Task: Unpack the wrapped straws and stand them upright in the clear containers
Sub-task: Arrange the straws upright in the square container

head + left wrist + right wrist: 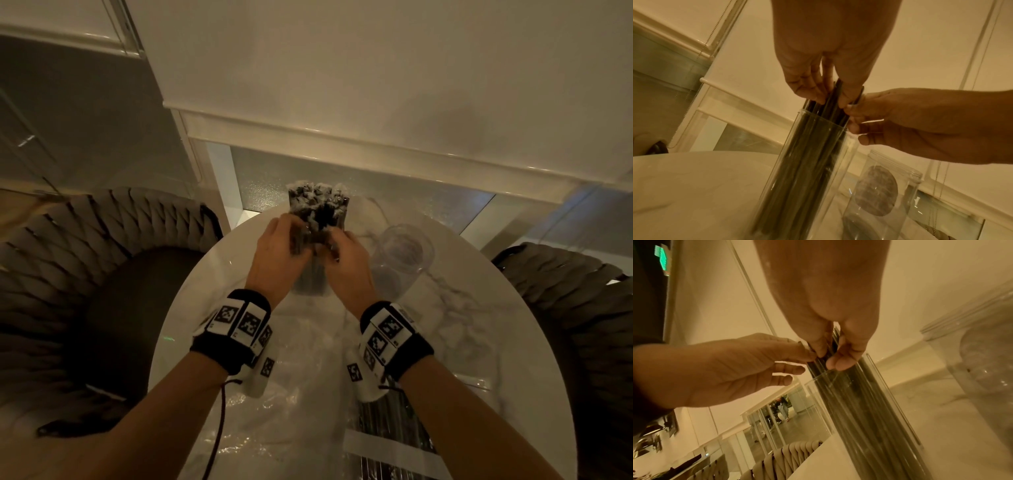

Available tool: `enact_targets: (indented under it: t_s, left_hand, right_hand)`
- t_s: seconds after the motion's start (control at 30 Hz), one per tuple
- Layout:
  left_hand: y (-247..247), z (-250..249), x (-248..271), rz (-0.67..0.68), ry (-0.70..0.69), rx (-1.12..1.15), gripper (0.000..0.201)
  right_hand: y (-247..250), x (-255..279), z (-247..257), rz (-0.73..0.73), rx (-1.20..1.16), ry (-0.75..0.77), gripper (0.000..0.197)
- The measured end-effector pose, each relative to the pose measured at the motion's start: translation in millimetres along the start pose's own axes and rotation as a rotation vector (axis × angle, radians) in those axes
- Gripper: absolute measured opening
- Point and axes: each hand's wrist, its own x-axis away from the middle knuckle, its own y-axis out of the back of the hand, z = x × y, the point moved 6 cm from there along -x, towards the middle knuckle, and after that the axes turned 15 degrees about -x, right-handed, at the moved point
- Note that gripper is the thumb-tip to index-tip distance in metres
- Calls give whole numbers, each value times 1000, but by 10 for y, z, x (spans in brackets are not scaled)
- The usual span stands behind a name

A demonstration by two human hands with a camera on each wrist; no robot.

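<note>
Nearest the head camera: a further pack of wrapped straws (394,428) lying flat at the near edge of the marble table (479,325), with loose clear wrapping (291,394) beside it, under the forearms.

Task item: a bunch of dark straws (807,154) stands upright in the tall clear container (777,170) near the table's middle, tops protruding above the rim. A second, shorter clear container (884,194) stands just beside it, holding no straws.

Step in hand, as judged: seating and tidying straws in the first container. The next move likely calls for releasing the tops without tipping the container, then opening the remaining pack.

Hands: both are raised over the container mouth, wrists angled downward. The left hand (818,56) pinches several straw tops between thumb and fingers. The right hand (920,121) pinches straws at the rim with thumb and forefinger; its lower fingers (865,139) lie loosely extended, slightly apart.

Surroundings: woven chairs (102,257) flank the table.
</note>
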Motion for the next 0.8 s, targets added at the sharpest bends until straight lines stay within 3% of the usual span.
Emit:
enact_targets:
  t_s: [0.23, 0.4, 0.63, 0.8]
  left_hand:
    - [97, -209, -164, -54, -110, -66, 5]
    - [-63, -166, -156, 1, -87, -127, 8]
    - [10, -155, 3, -22, -31, -27, 23]
    - [17, -100, -8, -23, 28, 27, 12]
  right_hand:
    - [172, -328, 236, 2, 116, 47, 13]
    - [49, -354, 33, 99, 175, -25, 13]
    - [108, -152, -76, 50, 9, -70, 30]
    - [57, -122, 4, 96, 7, -37, 39]
